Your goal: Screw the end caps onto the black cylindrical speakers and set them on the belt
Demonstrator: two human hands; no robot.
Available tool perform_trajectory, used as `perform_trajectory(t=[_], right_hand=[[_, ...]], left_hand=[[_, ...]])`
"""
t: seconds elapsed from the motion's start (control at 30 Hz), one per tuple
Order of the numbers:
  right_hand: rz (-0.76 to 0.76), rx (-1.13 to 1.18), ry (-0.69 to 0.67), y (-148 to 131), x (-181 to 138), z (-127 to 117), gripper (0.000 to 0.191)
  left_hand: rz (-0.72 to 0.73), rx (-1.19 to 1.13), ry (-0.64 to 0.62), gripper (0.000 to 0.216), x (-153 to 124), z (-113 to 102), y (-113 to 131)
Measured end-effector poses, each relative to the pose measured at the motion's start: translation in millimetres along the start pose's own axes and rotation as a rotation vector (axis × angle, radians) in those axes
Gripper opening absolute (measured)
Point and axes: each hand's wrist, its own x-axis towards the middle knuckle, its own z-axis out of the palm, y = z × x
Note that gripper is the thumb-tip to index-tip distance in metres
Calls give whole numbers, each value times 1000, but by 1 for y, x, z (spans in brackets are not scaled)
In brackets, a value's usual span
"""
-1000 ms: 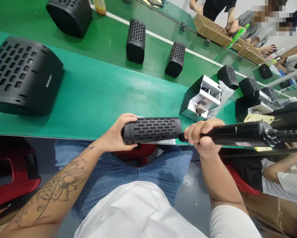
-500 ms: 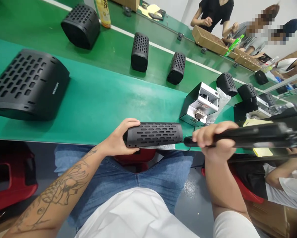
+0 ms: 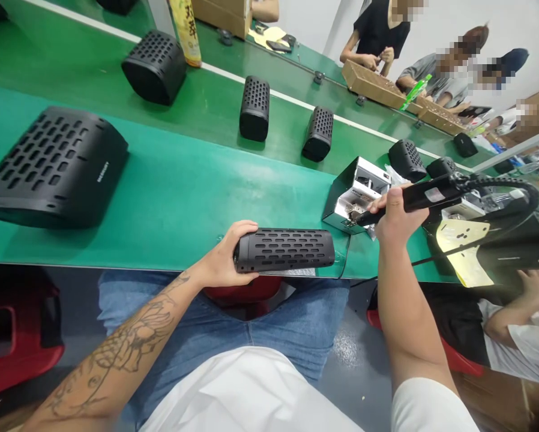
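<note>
My left hand (image 3: 227,257) grips the left end of a black perforated speaker housing (image 3: 292,247) lying at the front edge of the green table. My right hand (image 3: 398,216) is closed around a black electric screwdriver (image 3: 436,195) with a cord at its rear. The screwdriver's tip is at the front outlet of a silver and black screw feeder (image 3: 357,192); whether a screw sits on the tip is too small to tell. The feeder stands right of and behind the housing.
A larger black housing (image 3: 56,168) stands at the left, and more black housings (image 3: 254,108) are spaced along the green belt (image 3: 210,114). Yellow paper (image 3: 465,249) lies at the right. A red stool (image 3: 21,342) is at lower left. Other people work at cardboard trays (image 3: 371,84) across the belt.
My right hand has carried the screwdriver up and away from the housing's right end to the screw feeder. My left hand still holds the housing, which has shifted slightly in view.
</note>
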Motion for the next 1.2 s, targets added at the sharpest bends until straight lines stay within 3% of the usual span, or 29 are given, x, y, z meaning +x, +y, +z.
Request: perform_trajectory(t=[0.13,0.23,0.33,0.5,0.67,0.93,1.2], right_hand=[[13,166,99,-54,-26,11,60],[55,329,-67,-96,-57,23,54],[64,390,-237,-118,-86,40,60],[56,506,-401,-116,-104,70,50],[146,558,-393,-116,-108,86,44],[146,562,-504,-122,-112,90,44],[117,507,-513,-120,-113,93,51]], left_hand=[[-30,-5,-10,125,1,2,4],[-33,-25,1,120,3,2,7],[-19,-43,10,113,3,3,7],[-33,-77,29,110,3,6,7],[-67,-95,22,113,4,7,7],[-37,-110,38,117,4,7,7],[-15,-96,52,110,5,7,8]])
